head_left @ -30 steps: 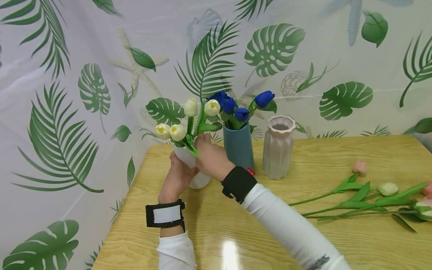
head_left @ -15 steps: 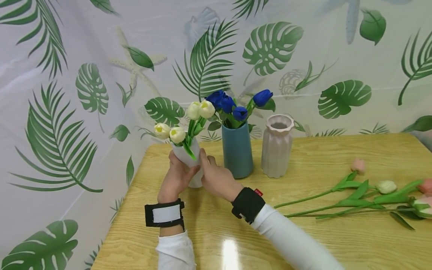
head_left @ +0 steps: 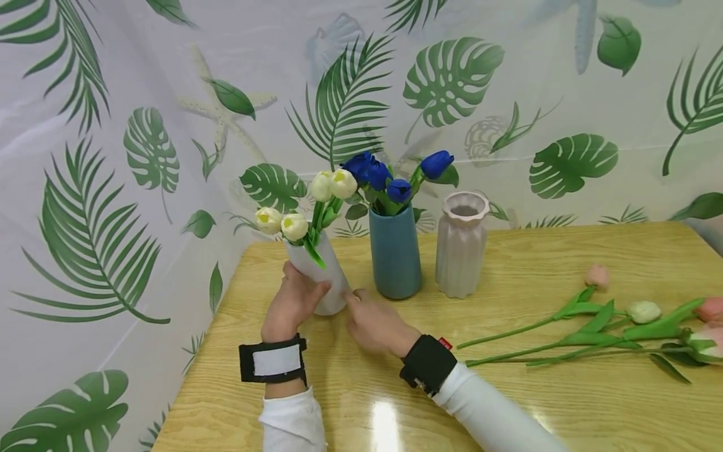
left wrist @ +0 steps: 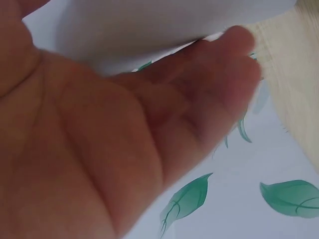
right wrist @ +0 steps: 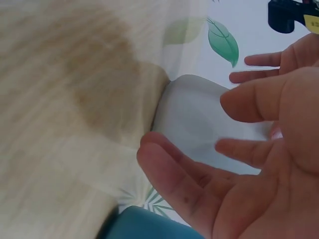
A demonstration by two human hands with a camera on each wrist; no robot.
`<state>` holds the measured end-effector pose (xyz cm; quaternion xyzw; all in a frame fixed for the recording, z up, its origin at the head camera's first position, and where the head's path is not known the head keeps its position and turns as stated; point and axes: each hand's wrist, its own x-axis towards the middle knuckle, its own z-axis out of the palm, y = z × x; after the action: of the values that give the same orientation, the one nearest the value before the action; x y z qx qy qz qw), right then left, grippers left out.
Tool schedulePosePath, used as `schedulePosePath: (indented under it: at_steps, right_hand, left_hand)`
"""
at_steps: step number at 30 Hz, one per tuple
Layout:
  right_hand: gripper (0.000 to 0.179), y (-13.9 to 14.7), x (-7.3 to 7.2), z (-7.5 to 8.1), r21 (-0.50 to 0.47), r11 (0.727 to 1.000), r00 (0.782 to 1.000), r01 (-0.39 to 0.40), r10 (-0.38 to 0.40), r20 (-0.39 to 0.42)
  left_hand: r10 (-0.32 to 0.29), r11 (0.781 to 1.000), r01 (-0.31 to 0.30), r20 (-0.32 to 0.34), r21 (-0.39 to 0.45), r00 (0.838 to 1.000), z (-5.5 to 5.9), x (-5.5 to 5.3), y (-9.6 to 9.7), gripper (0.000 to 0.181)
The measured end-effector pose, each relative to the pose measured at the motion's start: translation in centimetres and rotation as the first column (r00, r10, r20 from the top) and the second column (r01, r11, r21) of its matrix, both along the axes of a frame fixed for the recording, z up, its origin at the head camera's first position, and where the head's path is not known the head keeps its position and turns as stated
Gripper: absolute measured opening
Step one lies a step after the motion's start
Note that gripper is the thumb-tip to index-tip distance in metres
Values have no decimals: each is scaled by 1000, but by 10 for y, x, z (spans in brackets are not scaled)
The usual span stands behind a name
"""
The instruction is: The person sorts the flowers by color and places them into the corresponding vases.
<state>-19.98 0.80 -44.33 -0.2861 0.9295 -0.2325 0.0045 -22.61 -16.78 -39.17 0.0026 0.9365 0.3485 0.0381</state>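
Observation:
A white vase (head_left: 333,273) leans to the left in the head view, its base on the wooden table. Cream tulips (head_left: 295,226) with green leaves stand in its mouth. My left hand (head_left: 290,304) grips the vase at its left side, thumb across the front. In the left wrist view, that hand's fingers (left wrist: 219,94) reach along the pale vase wall. My right hand (head_left: 380,321) is at the vase's lower right side, holding nothing. Its fingers and thumb are spread in the right wrist view, alongside the vase (right wrist: 192,112).
Right of the white vase stands a blue vase (head_left: 395,257) with blue flowers (head_left: 399,190). Beside it is a fluted pinkish-white vase (head_left: 462,251) without flowers. Pink and white tulips (head_left: 644,312) lie on the right of the table (head_left: 429,402). A leaf-patterned sheet (head_left: 361,113) hangs behind.
My right hand has moved from the tulip stems at the mouth down the vase's right side toward its base. The two rear tulips sit closer together. My left hand keeps its hold.

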Motion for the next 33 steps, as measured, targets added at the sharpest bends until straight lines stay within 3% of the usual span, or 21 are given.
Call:
schedulePosePath:
  at_steps: [3, 7, 10, 13, 16, 19, 24, 28, 31, 33]
  right_hand:
    - [38, 6, 3, -4, 5, 1000, 999, -30, 30, 36]
    - [31, 15, 7, -5, -14, 999, 995, -30, 31, 94]
    - [28, 27, 11, -2, -35, 999, 990, 0, 5, 138]
    - [26, 43, 15, 1, -47, 998, 988, 31, -24, 150]
    - [23, 64, 23, 3, -30, 996, 989, 81, -77, 125]
    - [20, 90, 34, 4, 31, 988, 983, 154, -156, 93]
    - [16, 140, 46, 6, 140, 962, 964, 236, -250, 93]
    - [21, 180, 51, 9, 157, 954, 933, 255, -285, 221]
    - [25, 202, 52, 10, 167, 947, 892, 274, -315, 325]
    - [24, 212, 52, 7, 172, 946, 879, 273, -318, 355]
  left_hand:
    - [18, 996, -7, 122, -90, 992, 5, 3, 2, 82]
    - [-3, 980, 41, 188, -196, 982, 11, 9, 1, 70]
    - [-37, 968, 86, 202, -238, 979, 15, 14, 0, 61]
    - [-78, 953, 127, 182, -276, 980, 17, 16, -1, 40]
    - [-127, 942, 167, 149, -292, 981, 18, 18, 0, 20]
    - [-176, 930, 209, 132, -302, 976, 17, 19, 1, 19]
    - [-239, 921, 263, 117, -288, 964, 16, 19, 1, 22]
    - [-242, 929, 265, 117, -260, 963, 18, 19, 0, 28]
    - [-213, 939, 240, 131, -248, 968, 19, 19, -1, 28]
    - [-195, 943, 226, 143, -246, 970, 20, 20, -1, 27]
